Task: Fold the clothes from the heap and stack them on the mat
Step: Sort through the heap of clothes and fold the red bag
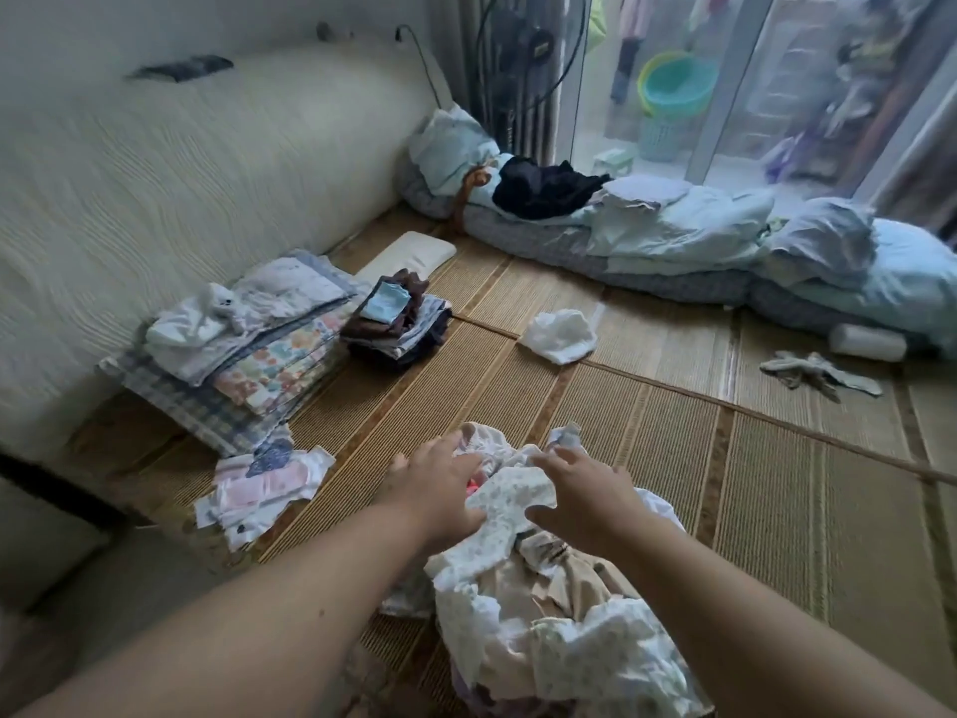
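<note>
Woven straw mat [673, 458] covers the floor beside a cream ribbed-fabric couch [181, 173]. A tall stack of checked and floral folded cloths [248, 355] and a small dark folded stack [399, 329] sit along its foot, probably to keep finished pieces apart from the crumpled heap of pale clothes [544, 614]. Over that heap the left hand [440, 489] and right hand [585, 494] are spread wide, clasping nothing. A white flower-printed garment [510, 502] lies on top between them, touching both thumbs.
</note>
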`<action>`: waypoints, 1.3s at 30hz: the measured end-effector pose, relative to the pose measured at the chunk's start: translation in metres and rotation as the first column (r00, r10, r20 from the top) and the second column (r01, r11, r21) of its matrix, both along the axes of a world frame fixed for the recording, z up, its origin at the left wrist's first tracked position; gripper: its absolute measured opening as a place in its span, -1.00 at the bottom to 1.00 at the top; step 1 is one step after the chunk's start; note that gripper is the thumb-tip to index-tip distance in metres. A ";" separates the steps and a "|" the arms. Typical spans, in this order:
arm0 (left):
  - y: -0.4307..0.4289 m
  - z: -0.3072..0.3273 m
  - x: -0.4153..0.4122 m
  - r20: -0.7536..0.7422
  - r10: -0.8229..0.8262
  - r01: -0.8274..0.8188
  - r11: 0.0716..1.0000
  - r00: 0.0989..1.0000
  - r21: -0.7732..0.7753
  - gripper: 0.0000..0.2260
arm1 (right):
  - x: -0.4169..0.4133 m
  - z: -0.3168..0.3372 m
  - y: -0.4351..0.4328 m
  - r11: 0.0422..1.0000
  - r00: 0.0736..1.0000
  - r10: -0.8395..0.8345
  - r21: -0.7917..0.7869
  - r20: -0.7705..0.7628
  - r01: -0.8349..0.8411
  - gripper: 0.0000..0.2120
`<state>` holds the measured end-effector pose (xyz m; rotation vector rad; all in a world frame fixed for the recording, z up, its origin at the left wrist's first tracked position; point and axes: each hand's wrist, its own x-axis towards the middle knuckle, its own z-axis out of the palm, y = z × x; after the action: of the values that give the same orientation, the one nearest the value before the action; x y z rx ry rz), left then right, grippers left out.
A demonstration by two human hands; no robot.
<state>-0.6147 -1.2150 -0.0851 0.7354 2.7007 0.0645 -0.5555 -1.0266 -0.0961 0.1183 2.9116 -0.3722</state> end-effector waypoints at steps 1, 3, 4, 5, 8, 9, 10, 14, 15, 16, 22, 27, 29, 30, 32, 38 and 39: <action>0.006 -0.003 -0.008 0.006 -0.033 0.033 0.999 0.999 0.002 -0.39 | -0.002 -0.001 0.003 1.000 1.000 -0.031 -0.005 0.000 0.031 -0.40; 0.015 -0.009 -0.022 0.023 -0.083 0.083 0.996 0.996 0.010 -0.37 | -0.004 -0.003 0.007 0.996 0.996 -0.085 0.000 0.001 0.085 -0.38; 0.019 -0.012 -0.029 0.025 -0.115 0.115 0.993 0.993 0.016 -0.36 | -0.005 -0.005 0.007 0.993 0.993 -0.118 0.006 0.002 0.118 -0.37; 0.021 -0.016 -0.035 0.025 -0.152 0.152 0.988 0.988 0.020 -0.36 | -0.006 -0.007 0.005 0.989 0.989 -0.150 0.011 0.007 0.150 -0.36; 0.022 -0.029 -0.055 0.028 -0.251 0.250 0.967 0.967 0.050 -0.34 | -0.011 -0.014 -0.007 0.970 0.970 -0.244 0.000 0.003 0.244 -0.37; 0.020 -0.034 -0.063 0.030 -0.280 0.278 0.959 0.960 0.059 -0.33 | -0.014 -0.016 -0.013 0.960 0.960 -0.279 -0.009 -0.003 0.279 -0.37; 0.016 -0.039 -0.070 0.029 -0.313 0.310 0.949 0.949 0.061 -0.32 | -0.018 -0.019 -0.021 0.949 0.949 -0.316 -0.012 -0.004 0.315 -0.37; -0.008 -0.053 -0.100 0.042 -0.392 0.388 0.919 0.919 0.075 -0.28 | -0.032 -0.036 -0.061 0.875 0.875 -0.484 0.016 0.000 0.484 -0.28; -0.015 -0.054 -0.107 0.045 -0.396 0.390 0.916 0.917 0.093 -0.28 | -0.035 -0.040 -0.071 0.852 0.852 -0.524 0.019 0.007 0.523 -0.27; -0.021 -0.055 -0.111 0.042 -0.411 0.405 0.908 0.911 0.107 -0.29 | -0.037 -0.044 -0.080 0.828 0.827 -0.561 0.023 0.021 0.561 -0.26; -0.031 -0.085 -0.127 -0.029 -0.548 0.547 0.826 0.836 0.134 -0.28 | -0.043 -0.084 -0.100 0.779 0.779 -0.627 0.046 0.029 0.625 -0.25; -0.013 -0.155 -0.150 -0.132 -0.593 0.607 0.785 0.794 0.122 -0.27 | -0.066 -0.151 -0.090 0.787 0.791 -0.612 0.087 -0.023 0.611 -0.22; -0.004 -0.196 -0.157 -0.162 -0.580 0.600 0.788 0.799 0.139 -0.25 | -0.075 -0.188 -0.080 0.778 0.784 -0.617 0.102 -0.068 0.620 -0.22; -0.001 -0.217 -0.158 -0.164 -0.570 0.591 0.791 0.805 0.157 -0.25 | -0.078 -0.207 -0.074 0.771 0.778 -0.622 0.102 -0.090 0.629 -0.22; 0.009 -0.255 -0.161 -0.160 -0.570 0.591 0.784 0.806 0.187 -0.24 | -0.081 -0.237 -0.063 0.776 0.783 -0.610 0.104 -0.127 0.622 -0.24; 0.024 -0.334 -0.153 -0.311 -0.462 0.553 0.754 0.830 0.356 -0.24 | -0.076 -0.285 -0.045 0.873 0.830 -0.420 0.087 -0.367 0.480 -0.25; 0.023 -0.339 -0.149 -0.341 -0.445 0.553 0.746 0.828 0.372 -0.24 | -0.073 -0.288 -0.046 0.874 0.828 -0.393 0.118 -0.399 0.472 -0.25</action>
<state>-0.7638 -1.1922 -0.4239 1.6980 2.6061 0.5300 -0.6280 -1.0725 -0.3839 0.8506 3.2656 -0.1557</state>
